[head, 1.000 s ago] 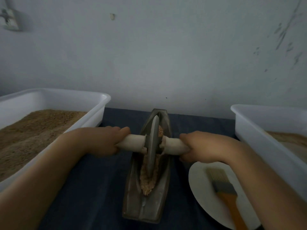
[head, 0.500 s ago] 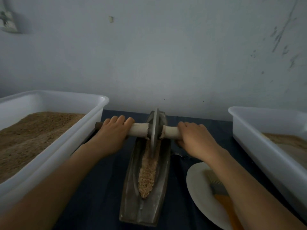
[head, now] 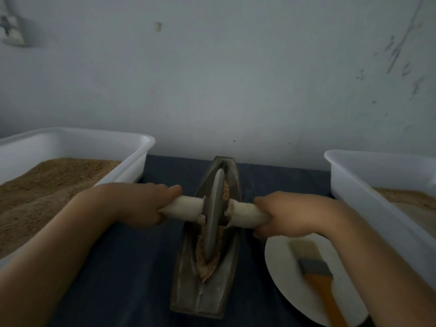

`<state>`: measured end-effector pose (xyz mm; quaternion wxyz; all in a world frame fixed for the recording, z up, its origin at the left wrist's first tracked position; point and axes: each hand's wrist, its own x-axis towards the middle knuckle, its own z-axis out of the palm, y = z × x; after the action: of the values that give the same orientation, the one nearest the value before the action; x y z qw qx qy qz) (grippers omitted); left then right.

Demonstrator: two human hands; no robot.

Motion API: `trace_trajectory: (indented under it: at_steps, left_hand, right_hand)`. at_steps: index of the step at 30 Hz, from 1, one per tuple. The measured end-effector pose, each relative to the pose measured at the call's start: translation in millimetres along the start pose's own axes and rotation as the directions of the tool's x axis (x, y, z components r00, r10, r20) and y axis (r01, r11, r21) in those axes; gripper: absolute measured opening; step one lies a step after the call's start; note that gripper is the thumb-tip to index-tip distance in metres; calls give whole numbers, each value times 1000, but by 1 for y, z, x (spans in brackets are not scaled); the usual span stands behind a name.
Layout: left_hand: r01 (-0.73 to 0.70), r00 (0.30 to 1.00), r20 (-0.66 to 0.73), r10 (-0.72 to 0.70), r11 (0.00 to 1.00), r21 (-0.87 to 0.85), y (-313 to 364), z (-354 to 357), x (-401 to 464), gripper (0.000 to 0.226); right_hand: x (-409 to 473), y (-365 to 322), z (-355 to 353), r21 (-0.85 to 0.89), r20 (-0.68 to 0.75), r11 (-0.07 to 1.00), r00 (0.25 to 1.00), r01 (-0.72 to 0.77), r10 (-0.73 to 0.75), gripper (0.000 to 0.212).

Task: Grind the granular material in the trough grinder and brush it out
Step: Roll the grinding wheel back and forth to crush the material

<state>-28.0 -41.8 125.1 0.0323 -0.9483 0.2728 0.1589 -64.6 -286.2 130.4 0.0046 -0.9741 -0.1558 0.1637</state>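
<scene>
Now | left hand grips axle | right hand grips axle

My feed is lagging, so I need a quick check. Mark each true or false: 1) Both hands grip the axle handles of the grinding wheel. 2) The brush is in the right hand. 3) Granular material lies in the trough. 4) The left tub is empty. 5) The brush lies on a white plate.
1) True: the left hand and right hand each grip a handle on either side of the grinding wheel.
2) False: the brush lies untouched; the right hand holds the handle.
3) True: granular material sits in the trough grinder.
4) False: the left tub holds brown granular material.
5) True: it rests on the white plate.
</scene>
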Motion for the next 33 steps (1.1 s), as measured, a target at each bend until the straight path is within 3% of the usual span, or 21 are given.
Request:
trace_trajectory:
  at_steps: [4, 9, 11, 13, 17, 20, 23, 28, 31, 33]
  left_hand:
    - [83, 971, -233, -61, 993, 88, -9, 11, 30, 37]
    - [194, 797, -600, -70, 970, 144, -15, 29, 60, 42]
    - [221, 739, -671, -62, 963, 155, -12, 31, 65, 43]
    - [230, 724, -689, -46, 957, 177, -10, 30, 66, 43]
    - [198, 800, -598, -51, 963, 183, -12, 27, 57, 44]
    - [124, 911, -410, -52, 981, 152, -12, 22, 41, 45]
    - [56, 975, -219, -32, 993, 105, -9, 13, 23, 43]
    - [-1, 999, 32, 0, 1000, 31, -1, -2, -1, 29]
    - [5, 999, 42, -5, 1000, 5, -1, -3, 0, 28]
    - [13, 1000, -20, -13, 1000, 16, -4, 0, 9, 29]
  right_hand:
    - [24, 10, 6, -7, -165, 999, 985, -47, 45, 20]
    - [55, 27, 22, -143, -555, 981, 831, -132, 31, 23]
    - [62, 29, 27, -162, -633, 971, 773, -174, 33, 26]
    - [64, 31, 30, -151, -645, 973, 763, -177, 39, 26]
    - [52, 28, 24, -127, -516, 986, 856, -106, 25, 20]
    - [37, 18, 14, -110, -349, 992, 937, -68, 26, 19]
    - [21, 8, 5, -47, -158, 998, 987, -35, 27, 20]
    - [-2, 0, -3, 3, 44, 1000, 999, 9, -9, 27]
    - [-2, 1, -4, 13, 70, 1000, 998, -2, 1, 30]
    - [7, 4, -2, 24, 11, 1000, 1000, -10, 10, 22]
